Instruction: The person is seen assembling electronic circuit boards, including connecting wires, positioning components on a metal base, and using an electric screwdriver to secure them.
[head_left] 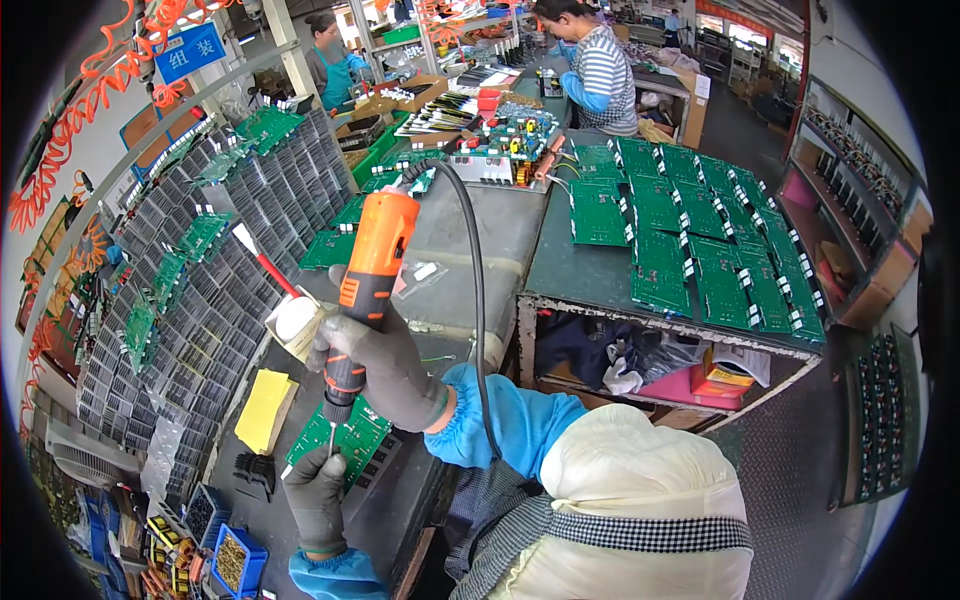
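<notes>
My gloved right hand (385,365) is wrapped round an orange and black electric screwdriver (376,235), which points down with a black cable at its top. The bit meets a green circuit board (360,435) on the bench. My gloved left hand (318,500) is at the board's near left edge, its fingers drawn together beside the bit's tip. What those fingers pinch, if anything, is too small to make out. Beyond the board are a yellow pad (265,410) and a white round container (296,318) with a red-handled brush (268,262).
Stacked grey heatsink-like parts (200,330) line the bench's left side, some topped with green boards. A blue bin (238,562) holds small brass-coloured parts. Rows of green boards (690,235) cover the right-hand table. Two people work further back. The screwdriver's cable (478,260) loops past my right arm.
</notes>
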